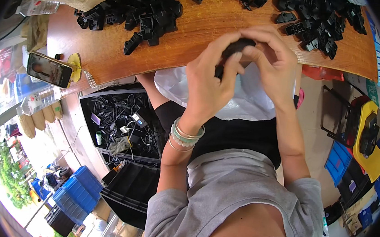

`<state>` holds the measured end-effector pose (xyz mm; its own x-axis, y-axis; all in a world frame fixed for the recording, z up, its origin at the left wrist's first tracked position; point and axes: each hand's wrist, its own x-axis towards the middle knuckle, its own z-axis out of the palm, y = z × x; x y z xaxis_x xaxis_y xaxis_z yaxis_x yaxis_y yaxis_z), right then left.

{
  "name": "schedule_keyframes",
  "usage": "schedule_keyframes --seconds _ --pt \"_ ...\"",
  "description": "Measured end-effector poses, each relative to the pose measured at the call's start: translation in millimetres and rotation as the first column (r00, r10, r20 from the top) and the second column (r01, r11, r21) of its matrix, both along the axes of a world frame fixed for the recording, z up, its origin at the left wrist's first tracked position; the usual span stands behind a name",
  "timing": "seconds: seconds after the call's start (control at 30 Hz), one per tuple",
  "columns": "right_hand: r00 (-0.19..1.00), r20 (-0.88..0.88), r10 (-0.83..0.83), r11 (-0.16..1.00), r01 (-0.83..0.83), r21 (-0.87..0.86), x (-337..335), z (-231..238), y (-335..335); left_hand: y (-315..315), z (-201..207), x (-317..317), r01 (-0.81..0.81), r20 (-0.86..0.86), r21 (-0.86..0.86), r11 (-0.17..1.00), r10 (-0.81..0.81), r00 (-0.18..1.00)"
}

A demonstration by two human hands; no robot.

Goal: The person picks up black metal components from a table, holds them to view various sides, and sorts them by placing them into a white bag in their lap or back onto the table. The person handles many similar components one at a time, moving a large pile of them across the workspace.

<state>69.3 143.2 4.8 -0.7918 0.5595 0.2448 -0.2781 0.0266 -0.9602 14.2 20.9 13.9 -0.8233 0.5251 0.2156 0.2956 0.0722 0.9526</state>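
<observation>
Both my hands are raised together in front of the wooden table's near edge. Between them is a small black plastic part (pixel 238 47), partly hidden by the fingers. My left hand (pixel 213 73), with bracelets at its wrist, is closed round the part's left side. My right hand (pixel 272 58) curls over from the other side, thumb and fingertips pressed on it. Beneath the hands a white plastic sheet or bag (pixel 245 103) lies across my lap. On the table, a heap of similar black parts (pixel 146 26) lies to the left and another heap (pixel 313 23) to the right.
A phone (pixel 48 70) leans in a yellow stand at the table's left corner. Below it stands a black crate (pixel 94 126) of cables and small parts. Blue crates (pixel 75 194) sit lower left. On the right is a yellow chair (pixel 369 157) with black parts on it.
</observation>
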Motion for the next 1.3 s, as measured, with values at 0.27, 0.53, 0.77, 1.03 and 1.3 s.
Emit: schedule_keyframes --seconds 0.27,0.53,0.77,1.03,1.3 --pt "0.964 0.224 -0.146 0.724 -0.050 0.688 -14.0 -13.3 33.4 -8.3 -13.6 -27.5 -0.031 -0.468 -0.096 0.995 -0.018 0.884" --pt "0.803 0.111 -0.585 0.369 0.142 0.918 -47.7 -23.1 18.2 50.0 -7.9 -70.6 -0.128 -0.521 0.003 0.992 0.111 0.846" --pt "0.925 0.113 -0.362 0.678 0.179 0.713 93.9 -17.9 16.4 53.6 -9.9 -79.3 -0.104 -0.441 -0.140 0.985 0.032 0.897" --pt "0.245 0.431 -0.868 0.489 0.563 0.666 224.5 -114.4 203.7 58.9 -28.1 -75.5 -0.073 -0.210 -0.166 0.983 0.037 0.977" --pt "0.430 0.011 -0.903 0.362 0.746 0.559 162.9 -46.9 165.2 48.1 -22.9 -83.7 -0.259 -0.538 -0.156 0.953 0.138 0.831"
